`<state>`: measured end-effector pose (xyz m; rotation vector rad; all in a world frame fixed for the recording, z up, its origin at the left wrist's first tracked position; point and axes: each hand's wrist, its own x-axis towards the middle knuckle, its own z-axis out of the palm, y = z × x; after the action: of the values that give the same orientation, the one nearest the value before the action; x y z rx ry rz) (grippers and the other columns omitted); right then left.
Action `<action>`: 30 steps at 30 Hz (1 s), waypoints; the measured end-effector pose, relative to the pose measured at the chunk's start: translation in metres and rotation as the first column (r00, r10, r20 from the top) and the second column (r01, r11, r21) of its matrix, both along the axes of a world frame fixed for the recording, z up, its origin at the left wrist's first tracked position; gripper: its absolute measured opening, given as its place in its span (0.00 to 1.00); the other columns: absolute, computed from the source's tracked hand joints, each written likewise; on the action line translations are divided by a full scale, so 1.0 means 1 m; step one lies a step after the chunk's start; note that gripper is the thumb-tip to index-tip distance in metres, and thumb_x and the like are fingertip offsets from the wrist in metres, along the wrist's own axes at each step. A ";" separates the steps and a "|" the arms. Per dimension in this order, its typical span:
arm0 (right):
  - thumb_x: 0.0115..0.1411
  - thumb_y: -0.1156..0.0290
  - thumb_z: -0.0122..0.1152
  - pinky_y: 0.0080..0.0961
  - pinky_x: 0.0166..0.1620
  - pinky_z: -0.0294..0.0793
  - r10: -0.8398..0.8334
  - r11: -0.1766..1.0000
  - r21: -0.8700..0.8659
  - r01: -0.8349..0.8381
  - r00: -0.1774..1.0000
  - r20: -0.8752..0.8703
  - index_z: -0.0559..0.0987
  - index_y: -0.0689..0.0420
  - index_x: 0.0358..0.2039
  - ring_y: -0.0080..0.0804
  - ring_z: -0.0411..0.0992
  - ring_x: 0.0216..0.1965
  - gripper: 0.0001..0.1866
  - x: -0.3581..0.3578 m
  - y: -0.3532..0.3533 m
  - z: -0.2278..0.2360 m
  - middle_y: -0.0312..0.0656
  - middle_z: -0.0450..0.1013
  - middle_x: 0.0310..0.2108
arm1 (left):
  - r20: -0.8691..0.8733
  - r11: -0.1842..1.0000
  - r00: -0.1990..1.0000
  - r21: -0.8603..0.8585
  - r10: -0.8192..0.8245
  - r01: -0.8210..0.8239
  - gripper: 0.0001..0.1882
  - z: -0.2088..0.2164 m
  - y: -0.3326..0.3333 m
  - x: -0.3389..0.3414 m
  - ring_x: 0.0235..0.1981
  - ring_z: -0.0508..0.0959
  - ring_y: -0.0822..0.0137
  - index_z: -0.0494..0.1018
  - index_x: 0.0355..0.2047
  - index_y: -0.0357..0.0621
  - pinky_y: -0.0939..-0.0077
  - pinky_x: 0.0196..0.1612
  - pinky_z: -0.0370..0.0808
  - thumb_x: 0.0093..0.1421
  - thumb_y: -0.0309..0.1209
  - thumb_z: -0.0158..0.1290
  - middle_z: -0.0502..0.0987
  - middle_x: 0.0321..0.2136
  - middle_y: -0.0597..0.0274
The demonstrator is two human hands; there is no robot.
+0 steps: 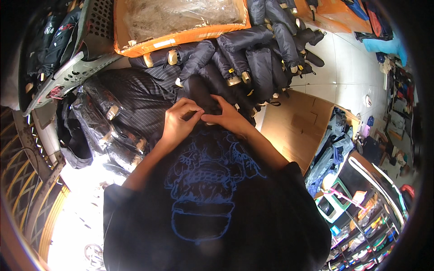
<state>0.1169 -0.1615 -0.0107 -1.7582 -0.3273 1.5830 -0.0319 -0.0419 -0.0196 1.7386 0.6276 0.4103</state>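
Observation:
Close in front of my chest, a folded black umbrella point(199, 91) in a cloth sleeve points away from me. My left hand point(180, 118) pinches with thumb and forefinger at its near end. From the other side my right hand point(224, 116) grips that same end, thumb across the front and fingers behind. The fine detail between my fingertips is too small to make out. Just beyond lies a heap of similar sleeved umbrellas point(261, 67), several with pale handle ends showing.
An orange-rimmed box point(181, 36) lined with clear plastic stands at the far side. Grey perforated crates point(72, 77) are on the left, above plastic-wrapped umbrellas point(101, 108). To the right, an open cardboard box point(294, 122) stands beside bundled dark-blue packets point(332, 147). A metal lattice gate point(27, 180) borders the left.

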 end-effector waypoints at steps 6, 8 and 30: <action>0.53 0.70 0.68 0.28 0.44 0.77 -0.220 0.932 0.218 0.290 0.929 -0.298 0.56 0.60 0.64 0.31 0.71 0.50 0.42 0.002 0.008 0.049 0.46 0.69 0.49 | 0.146 0.987 0.977 -0.035 0.157 -0.154 0.05 0.044 0.015 0.005 0.32 0.80 0.64 0.79 0.30 0.35 0.75 0.36 0.77 0.51 0.18 0.62 0.79 0.30 0.58; 0.55 0.75 0.65 0.29 0.41 0.80 -0.307 0.832 0.297 0.469 0.834 -0.458 0.56 0.58 0.63 0.29 0.73 0.44 0.38 -0.003 0.023 0.062 0.42 0.70 0.46 | 0.196 0.979 0.974 0.144 0.115 -0.144 0.06 0.059 0.024 0.012 0.32 0.80 0.63 0.79 0.30 0.36 0.73 0.37 0.76 0.51 0.17 0.62 0.80 0.30 0.57; 0.55 0.80 0.64 0.15 0.17 0.67 -0.429 0.777 0.564 0.279 0.891 0.150 0.62 0.60 0.59 0.16 0.67 0.19 0.32 0.003 0.052 0.068 0.39 0.70 0.33 | 0.146 0.608 0.955 0.793 -0.257 0.043 0.13 0.096 0.067 0.046 0.34 0.78 0.60 0.77 0.33 0.38 0.69 0.37 0.78 0.45 0.22 0.63 0.76 0.33 0.60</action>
<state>0.1200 -0.1098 0.0576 -1.4786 -0.4766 0.8624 0.0142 0.0248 0.0767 2.5051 0.0753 0.8627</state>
